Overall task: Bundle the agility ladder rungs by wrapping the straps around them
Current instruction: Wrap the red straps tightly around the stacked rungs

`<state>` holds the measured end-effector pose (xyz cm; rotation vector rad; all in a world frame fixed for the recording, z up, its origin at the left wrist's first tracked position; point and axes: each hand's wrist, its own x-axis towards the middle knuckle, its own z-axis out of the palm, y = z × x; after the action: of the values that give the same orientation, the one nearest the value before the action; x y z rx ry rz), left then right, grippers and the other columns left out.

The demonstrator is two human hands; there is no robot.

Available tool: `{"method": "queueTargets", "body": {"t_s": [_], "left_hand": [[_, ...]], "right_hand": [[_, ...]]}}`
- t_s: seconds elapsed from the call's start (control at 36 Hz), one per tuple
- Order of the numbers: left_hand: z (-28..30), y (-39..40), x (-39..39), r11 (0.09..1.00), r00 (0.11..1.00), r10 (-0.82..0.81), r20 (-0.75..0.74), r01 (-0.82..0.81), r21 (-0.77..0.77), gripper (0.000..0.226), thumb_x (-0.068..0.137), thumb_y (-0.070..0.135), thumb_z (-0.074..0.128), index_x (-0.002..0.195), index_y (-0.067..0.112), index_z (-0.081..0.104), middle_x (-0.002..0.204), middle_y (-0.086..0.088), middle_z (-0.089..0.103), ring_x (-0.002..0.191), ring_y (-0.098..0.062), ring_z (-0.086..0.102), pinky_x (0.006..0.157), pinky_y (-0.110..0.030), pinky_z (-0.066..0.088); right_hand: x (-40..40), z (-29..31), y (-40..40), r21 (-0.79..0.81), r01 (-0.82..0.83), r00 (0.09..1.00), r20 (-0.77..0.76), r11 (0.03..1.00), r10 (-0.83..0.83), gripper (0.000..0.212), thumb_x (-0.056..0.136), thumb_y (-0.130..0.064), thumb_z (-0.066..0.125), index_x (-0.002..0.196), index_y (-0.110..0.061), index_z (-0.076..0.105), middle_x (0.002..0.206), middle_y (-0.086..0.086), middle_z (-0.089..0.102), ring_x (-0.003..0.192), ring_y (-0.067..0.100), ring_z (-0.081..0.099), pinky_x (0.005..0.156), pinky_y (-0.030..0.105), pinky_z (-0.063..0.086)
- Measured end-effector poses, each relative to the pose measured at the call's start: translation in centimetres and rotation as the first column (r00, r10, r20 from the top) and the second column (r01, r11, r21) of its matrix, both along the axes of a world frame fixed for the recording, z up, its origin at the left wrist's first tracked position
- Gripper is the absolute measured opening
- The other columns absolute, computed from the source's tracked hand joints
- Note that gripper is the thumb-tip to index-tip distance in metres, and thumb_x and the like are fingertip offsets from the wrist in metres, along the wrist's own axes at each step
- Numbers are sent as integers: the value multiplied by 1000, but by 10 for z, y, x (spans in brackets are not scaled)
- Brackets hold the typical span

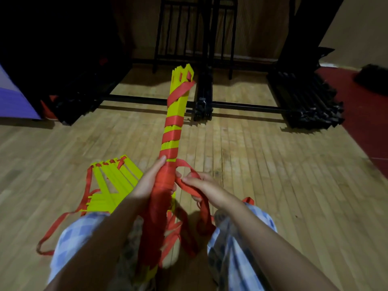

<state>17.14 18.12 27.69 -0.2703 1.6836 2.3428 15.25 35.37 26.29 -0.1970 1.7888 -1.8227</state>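
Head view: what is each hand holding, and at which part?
Left hand grips the rung bundle around its strap-wrapped middle section. Right hand pinches the loose red strap just beside the bundle.

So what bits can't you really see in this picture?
- Head view: the near end of the rung bundle is hidden behind the forearms and blurred.
- Where the red strap ends is lost between the knees.
- The left hand covers part of the wrapping under its grip.
- The black racks at the back are too dark to identify.
- The second ladder pile is partly hidden by the left arm.
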Motion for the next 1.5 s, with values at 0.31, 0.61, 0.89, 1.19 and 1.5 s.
{"method": "queueTargets", "body": {"t_s": [0.31, 0.61, 0.89, 1.19, 1.5], "left_hand": [[-19, 1, -4, 989, 996, 89, 16, -87, -122, 44, 90, 46, 53, 96, 5, 65, 70, -9, 68, 41, -21, 57, 40, -23, 48], [-24, -2, 9, 984, 985, 163, 60, -157, -89, 44, 101, 41, 40, 95, 3, 62, 68, -6, 69, 38, -16, 55, 37, -20, 44], [-26, -6, 14, 973, 975, 213, 54, -207, -104, 59, 98, 48, 43, 111, -7, 61, 58, -6, 66, 38, -17, 55, 39, -21, 46], [-26, 24, 11, 895, 954, 298, 40, -264, -360, 47, 101, 49, 37, 85, 15, 66, 72, -14, 67, 42, -22, 58, 39, -24, 45], [-50, 36, 13, 745, 969, 245, -40, -215, -632, 58, 84, 68, 40, 84, 17, 67, 77, -6, 70, 78, -30, 69, 76, -45, 57]], "right_hand": [[5, 9, 12, 29, -53, 988, 145, 998, 48, 11, 91, -20, 66, 93, -11, 71, 79, 12, 72, 64, 20, 70, 53, 23, 53], [9, 10, 17, -41, -154, 962, 221, 987, 159, 31, 102, -40, 41, 100, -13, 57, 80, 14, 68, 51, 18, 60, 52, 27, 53], [1, 2, 24, -10, -51, 990, 129, 999, 51, 16, 97, -22, 57, 106, -10, 62, 75, 7, 66, 55, 14, 56, 52, 23, 47], [2, -5, 21, 24, 204, 978, 46, 979, -204, 14, 97, -11, 55, 85, -8, 49, 44, -6, 36, 35, 5, 28, 38, 19, 23], [2, 1, 30, -27, 233, 971, 62, 972, -231, 23, 97, -13, 55, 74, -11, 52, 48, 0, 42, 37, 10, 33, 39, 19, 26]]}}
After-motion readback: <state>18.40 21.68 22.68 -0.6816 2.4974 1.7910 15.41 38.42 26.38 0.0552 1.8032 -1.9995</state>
